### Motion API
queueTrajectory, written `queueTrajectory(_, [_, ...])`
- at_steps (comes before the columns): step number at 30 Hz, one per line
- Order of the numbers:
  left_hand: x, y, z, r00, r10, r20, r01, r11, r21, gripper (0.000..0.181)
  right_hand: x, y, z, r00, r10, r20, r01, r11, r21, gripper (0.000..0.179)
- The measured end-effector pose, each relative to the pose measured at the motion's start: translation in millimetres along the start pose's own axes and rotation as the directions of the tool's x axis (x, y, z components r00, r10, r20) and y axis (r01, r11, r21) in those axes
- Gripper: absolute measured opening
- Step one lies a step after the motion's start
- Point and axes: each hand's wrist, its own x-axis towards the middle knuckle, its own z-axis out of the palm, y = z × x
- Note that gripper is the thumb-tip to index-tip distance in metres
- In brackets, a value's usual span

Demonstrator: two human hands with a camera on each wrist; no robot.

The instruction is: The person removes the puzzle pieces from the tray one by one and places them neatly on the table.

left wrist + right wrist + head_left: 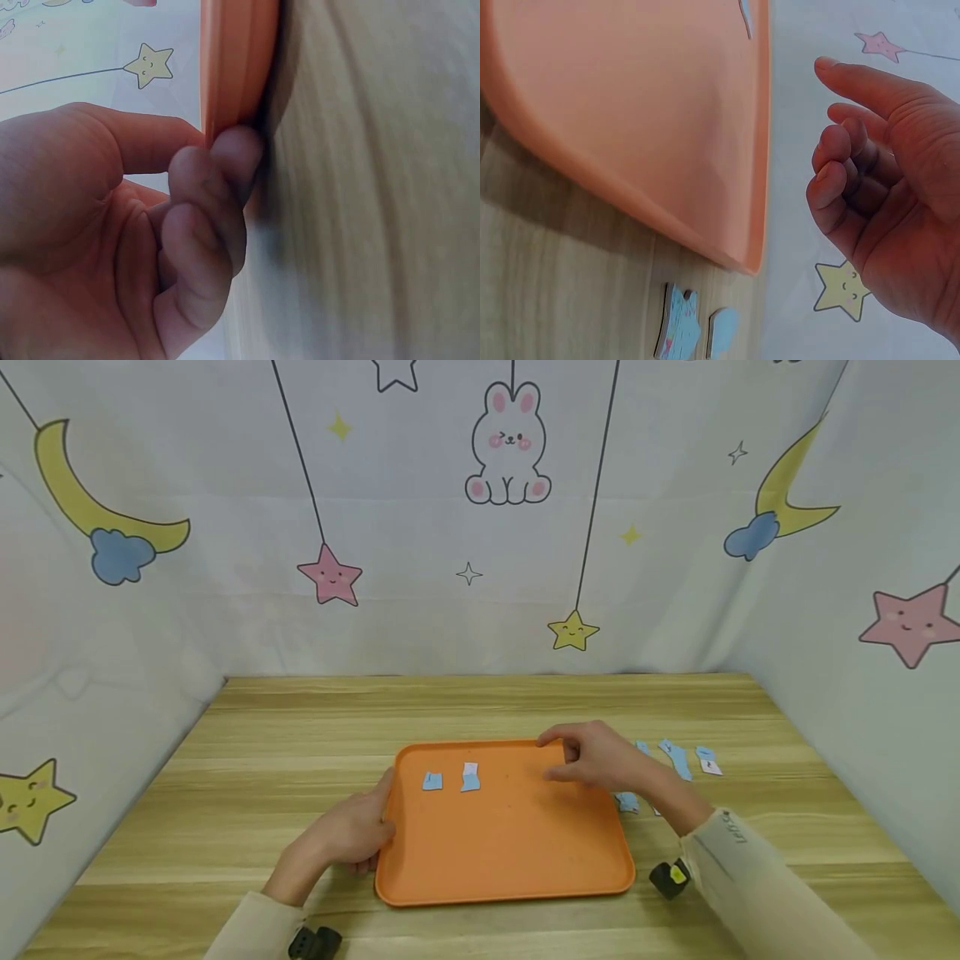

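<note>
An orange tray lies on the wooden table, with two small light-blue puzzle-like pieces on it: one blue piece and one half-white piece. My left hand pinches the tray's left rim; in the left wrist view the thumb and a fingertip meet at the rim. Over the tray's right side hovers my right hand, thumb and forefinger apart with nothing between them. The right wrist view shows that hand with its other fingers loosely curled, raised above the tray.
Right of the tray several more blue pieces lie on the table, among them a long piece and a blue-and-white piece. My right forearm partly hides others. A printed white curtain stands behind and beside the wooden table.
</note>
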Motion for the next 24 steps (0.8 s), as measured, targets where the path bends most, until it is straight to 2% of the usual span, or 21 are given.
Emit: queueTrajectory(24, [-1.2, 0.9, 0.1, 1.0, -0.027, -0.003, 0.027, 1.0, -0.002, 0.083, 28.1, -17.5, 19.9, 0.996, -0.039, 0.078, 0.039, 0.999, -0.001, 0.046])
